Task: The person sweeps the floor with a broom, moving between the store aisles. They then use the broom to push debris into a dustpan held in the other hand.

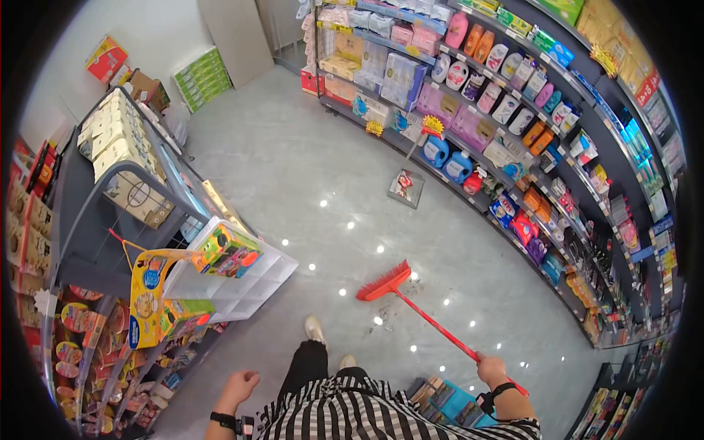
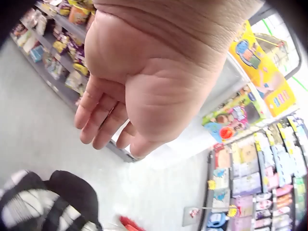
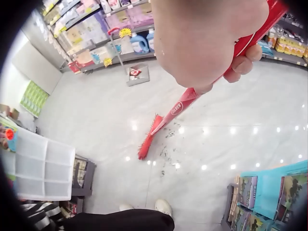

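Note:
In the head view a red broom (image 1: 433, 320) slants across the floor, its bristled head (image 1: 384, 281) down on the grey tiles. The right hand (image 1: 493, 369) grips the handle near its upper end; in the right wrist view the fingers (image 3: 242, 66) curl round it. Dark bits of debris (image 3: 165, 154) lie on the floor beside the broom head. The left hand (image 1: 242, 384) hangs at the person's side holding nothing, its fingers loosely bent in the left wrist view. A dustpan (image 1: 406, 188) with a red and white item in it stands before the shelves, apart from the broom.
Shelves of bottles and packets (image 1: 506, 95) curve along the right. At left are a snack rack (image 1: 81, 323) and a white compartment tray (image 1: 253, 286) beside colourful boxes. A blue crate (image 1: 456, 403) of packets is near the person's right side. Green-packed goods (image 1: 202, 79) lean on the back wall.

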`<move>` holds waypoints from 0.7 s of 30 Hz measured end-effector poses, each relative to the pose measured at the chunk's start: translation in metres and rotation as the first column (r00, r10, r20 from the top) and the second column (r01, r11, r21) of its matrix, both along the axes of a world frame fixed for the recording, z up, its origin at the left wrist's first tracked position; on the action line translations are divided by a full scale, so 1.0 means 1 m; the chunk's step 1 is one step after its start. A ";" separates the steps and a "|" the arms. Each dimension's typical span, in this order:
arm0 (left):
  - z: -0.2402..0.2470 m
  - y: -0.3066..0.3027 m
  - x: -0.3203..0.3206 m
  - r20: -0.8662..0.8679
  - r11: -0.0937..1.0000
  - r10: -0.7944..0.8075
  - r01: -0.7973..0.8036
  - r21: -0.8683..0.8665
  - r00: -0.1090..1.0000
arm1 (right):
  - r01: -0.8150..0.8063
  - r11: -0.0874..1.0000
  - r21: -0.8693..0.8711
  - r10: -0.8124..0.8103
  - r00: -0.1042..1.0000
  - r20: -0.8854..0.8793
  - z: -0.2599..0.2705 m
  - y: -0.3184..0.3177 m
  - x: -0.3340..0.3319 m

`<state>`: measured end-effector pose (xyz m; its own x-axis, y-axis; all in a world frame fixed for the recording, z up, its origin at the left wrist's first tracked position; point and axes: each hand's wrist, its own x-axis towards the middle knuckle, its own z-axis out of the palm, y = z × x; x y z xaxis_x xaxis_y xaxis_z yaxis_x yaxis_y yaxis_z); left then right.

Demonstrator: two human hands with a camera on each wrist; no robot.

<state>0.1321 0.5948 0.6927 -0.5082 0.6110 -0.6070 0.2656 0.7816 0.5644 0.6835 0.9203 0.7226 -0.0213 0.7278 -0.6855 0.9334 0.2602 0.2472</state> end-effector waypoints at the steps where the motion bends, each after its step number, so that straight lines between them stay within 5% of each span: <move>1: 0.008 0.025 -0.005 0.005 1.000 0.001 -0.001 0.002 1.000 | -0.001 1.000 0.002 0.001 1.000 0.005 0.005 0.004 -0.010; 10: 0.065 0.217 -0.061 -0.004 0.922 -0.267 0.256 0.290 0.964 | 0.128 0.992 0.018 -0.128 0.991 -0.041 0.006 0.022 -0.116; 12: 0.066 0.240 -0.066 -0.030 0.890 -0.317 0.308 0.336 0.948 | 0.118 0.993 -0.019 -0.119 0.958 -0.261 -0.014 0.031 -0.117; 16: 0.080 0.272 -0.072 0.038 0.887 -0.368 0.338 0.314 0.929 | 0.132 0.990 -0.043 -0.137 0.977 -0.164 -0.019 0.062 -0.165; 21: 0.063 0.292 -0.075 0.035 0.930 -0.274 0.256 0.263 0.961 | 0.116 0.993 -0.016 -0.114 0.931 -0.347 -0.065 0.151 -0.188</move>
